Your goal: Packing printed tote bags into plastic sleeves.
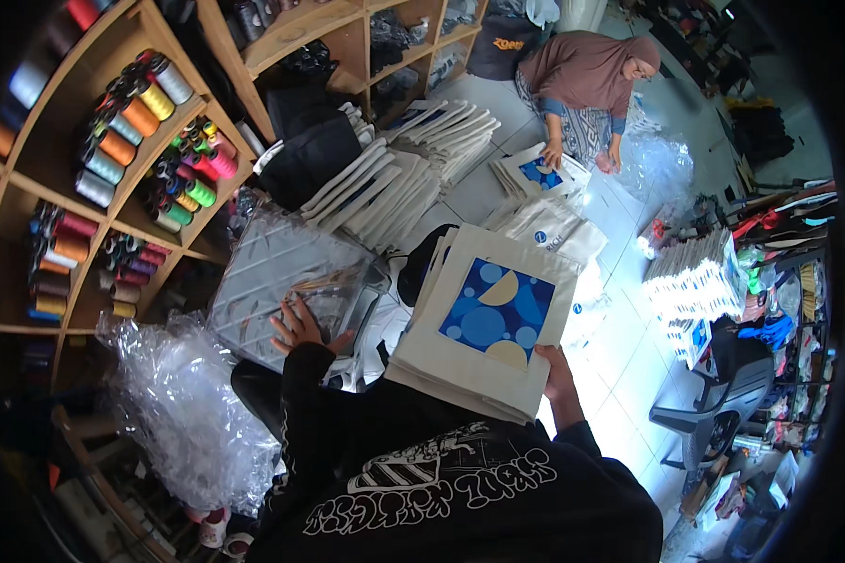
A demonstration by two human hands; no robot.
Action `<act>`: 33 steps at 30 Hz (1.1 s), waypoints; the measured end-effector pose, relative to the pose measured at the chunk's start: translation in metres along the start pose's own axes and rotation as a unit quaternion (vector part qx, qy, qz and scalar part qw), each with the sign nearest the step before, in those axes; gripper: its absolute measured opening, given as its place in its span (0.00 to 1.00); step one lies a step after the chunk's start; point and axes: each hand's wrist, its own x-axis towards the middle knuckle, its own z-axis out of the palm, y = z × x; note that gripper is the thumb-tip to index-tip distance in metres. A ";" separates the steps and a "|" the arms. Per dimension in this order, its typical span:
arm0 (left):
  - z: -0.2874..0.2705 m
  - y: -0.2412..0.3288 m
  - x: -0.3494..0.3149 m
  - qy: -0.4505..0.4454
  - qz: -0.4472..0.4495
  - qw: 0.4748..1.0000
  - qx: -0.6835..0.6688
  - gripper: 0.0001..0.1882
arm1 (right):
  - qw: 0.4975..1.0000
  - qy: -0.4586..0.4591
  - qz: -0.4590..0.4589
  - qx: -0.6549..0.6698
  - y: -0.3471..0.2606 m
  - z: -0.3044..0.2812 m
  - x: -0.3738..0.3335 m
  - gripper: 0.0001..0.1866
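A stack of cream canvas tote bags lies in front of my body, its top bag showing a square blue print with circles and cream half-discs. My right hand grips the right edge of this stack, and its fingers are partly hidden beneath. Off to the left, my left hand has its fingers spread over a clear plastic sheet or bag on a grey flat surface. Nothing shows in that hand's grasp.
Thread spools fill the wooden shelves at left, above crumpled clear plastic. Piles of folded bags stand ahead. Another person sits on the tiled floor handling similar bags. More bags and a grey chair are at right.
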 end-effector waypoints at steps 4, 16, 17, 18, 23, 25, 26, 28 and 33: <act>-0.008 0.000 -0.006 -0.037 0.000 0.999 -0.027 0.66 | 0.995 -0.009 -0.073 -0.068 -0.024 -0.015 0.005 0.16; -0.005 -0.010 -0.011 0.010 0.014 0.999 -0.049 0.68 | 0.782 -0.258 0.163 -0.544 -0.221 0.088 0.065 0.25; -0.004 -0.007 -0.012 0.011 0.027 0.998 -0.048 0.68 | 0.639 -0.282 0.202 -0.687 -0.211 0.070 0.110 0.28; -0.004 -0.009 -0.012 0.005 0.012 0.999 -0.047 0.65 | 0.554 -0.309 0.156 -0.757 -0.185 0.085 0.121 0.27; 0.005 -0.012 -0.008 0.016 -0.023 0.996 -0.089 0.55 | 0.479 -0.349 -0.030 -0.805 -0.058 0.041 0.181 0.36; 0.009 -0.002 -0.003 0.043 0.006 0.993 -0.110 0.51 | 0.710 -0.317 0.226 -0.587 -0.045 -0.016 0.226 0.30; 0.009 -0.002 -0.004 0.029 -0.002 0.995 -0.091 0.48 | 0.704 -0.328 0.227 -0.588 -0.038 -0.010 0.231 0.30; 0.013 -0.005 -0.004 0.048 0.000 0.995 -0.091 0.48 | 0.755 -0.402 0.073 -0.513 -0.022 -0.016 0.219 0.24; 0.013 -0.005 -0.008 0.070 0.002 0.995 -0.067 0.49 | 0.664 -0.367 -0.186 -0.625 -0.039 0.050 0.148 0.17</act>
